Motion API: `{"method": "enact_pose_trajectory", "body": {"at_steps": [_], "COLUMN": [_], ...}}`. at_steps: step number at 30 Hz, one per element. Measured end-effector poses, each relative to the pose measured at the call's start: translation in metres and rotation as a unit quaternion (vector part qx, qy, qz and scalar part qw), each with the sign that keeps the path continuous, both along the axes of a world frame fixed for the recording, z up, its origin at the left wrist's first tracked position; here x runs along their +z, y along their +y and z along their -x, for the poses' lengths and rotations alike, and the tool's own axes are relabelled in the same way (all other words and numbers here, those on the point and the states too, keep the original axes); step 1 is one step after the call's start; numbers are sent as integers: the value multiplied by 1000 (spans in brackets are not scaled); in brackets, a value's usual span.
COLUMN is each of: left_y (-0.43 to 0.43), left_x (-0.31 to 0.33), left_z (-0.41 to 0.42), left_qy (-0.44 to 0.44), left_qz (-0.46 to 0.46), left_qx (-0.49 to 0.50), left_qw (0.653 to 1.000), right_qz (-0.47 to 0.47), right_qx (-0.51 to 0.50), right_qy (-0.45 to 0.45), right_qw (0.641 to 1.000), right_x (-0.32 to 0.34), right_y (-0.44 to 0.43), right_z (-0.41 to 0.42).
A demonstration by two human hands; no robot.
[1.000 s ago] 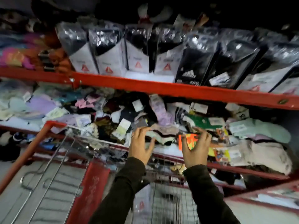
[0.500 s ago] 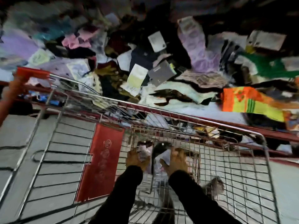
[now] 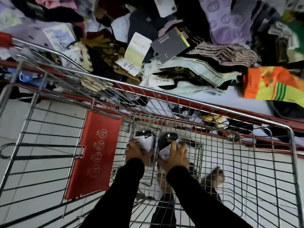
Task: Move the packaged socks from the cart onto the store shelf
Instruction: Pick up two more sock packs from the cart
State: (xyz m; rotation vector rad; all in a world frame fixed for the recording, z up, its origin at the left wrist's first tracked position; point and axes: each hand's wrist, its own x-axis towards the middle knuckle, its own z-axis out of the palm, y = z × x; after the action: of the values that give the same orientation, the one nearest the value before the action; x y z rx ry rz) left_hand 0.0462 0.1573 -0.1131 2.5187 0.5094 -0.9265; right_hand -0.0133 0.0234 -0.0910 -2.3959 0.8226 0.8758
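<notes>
Both my hands reach down into the wire shopping cart (image 3: pixel 213 104). My left hand (image 3: pixel 136 153) grips a packaged pair of socks (image 3: pixel 146 139), black at the top and white below, in clear plastic. Right beside it, my right hand (image 3: pixel 175 156) grips a second sock package (image 3: pixel 167 140) of the same kind. The two packs stand close together near the cart's floor. Beyond the cart's front rim lies the store shelf (image 3: pixel 230 97), red-edged and piled with loose socks and tags.
The cart's red child-seat flap (image 3: pixel 95 153) lies to the left of my hands. An orange and yellow sock pair (image 3: pixel 271 86) rests at the shelf's right. A lower shelf with more socks (image 3: pixel 210 119) shows through the wires. A grey fuzzy item (image 3: pixel 212 178) sits in the cart.
A second ago my hands were up at the shelf among loose socks. They dropped into the cart, and they now hold the two packs more firmly than half a second ago.
</notes>
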Motion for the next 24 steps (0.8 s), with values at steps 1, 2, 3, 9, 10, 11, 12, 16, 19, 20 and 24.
{"method": "enact_pose_trajectory", "body": {"at_steps": [1,2,3,9,10,11,12,16,19,20,24], "left_y": [0,1,0,-4,-6,-7,-9,-17,-22,-23,-25], "left_x": [5,10,16,73,86,103,116,177,225,237,299], "left_z": [-1,-1,-1,8,10,12,14,23,28,29,33], "left_qy": [0,-1,3,-29,-32,-30,-33,-91,-163,-188,-322], "left_qz": [0,3,1,-2,4,8,9,39,82,93,134], "left_qx": [8,18,25,8,11,15,12,14,16,18,9], "left_qw": [1000,1000,1000,1000,999,999,999,995,983,978,937], "right_qz": [3,1,-3,-16,-17,-17,-16,-14,5,9,14], "right_qx": [2,0,-7,-27,-41,-52,-53,-41,-14,-6,-16], "right_qy": [7,11,11,-35,-49,-63,-77,-146,-223,-241,-367], "right_qw": [1000,1000,1000,999,998,996,996,988,975,971,930], "right_x": [1,4,6,52,60,73,83,146,199,213,282], "right_y": [-1,-2,-6,-33,-35,-38,-41,-57,-68,-71,-81], "right_z": [0,0,1,26,30,35,39,47,49,49,49]}}
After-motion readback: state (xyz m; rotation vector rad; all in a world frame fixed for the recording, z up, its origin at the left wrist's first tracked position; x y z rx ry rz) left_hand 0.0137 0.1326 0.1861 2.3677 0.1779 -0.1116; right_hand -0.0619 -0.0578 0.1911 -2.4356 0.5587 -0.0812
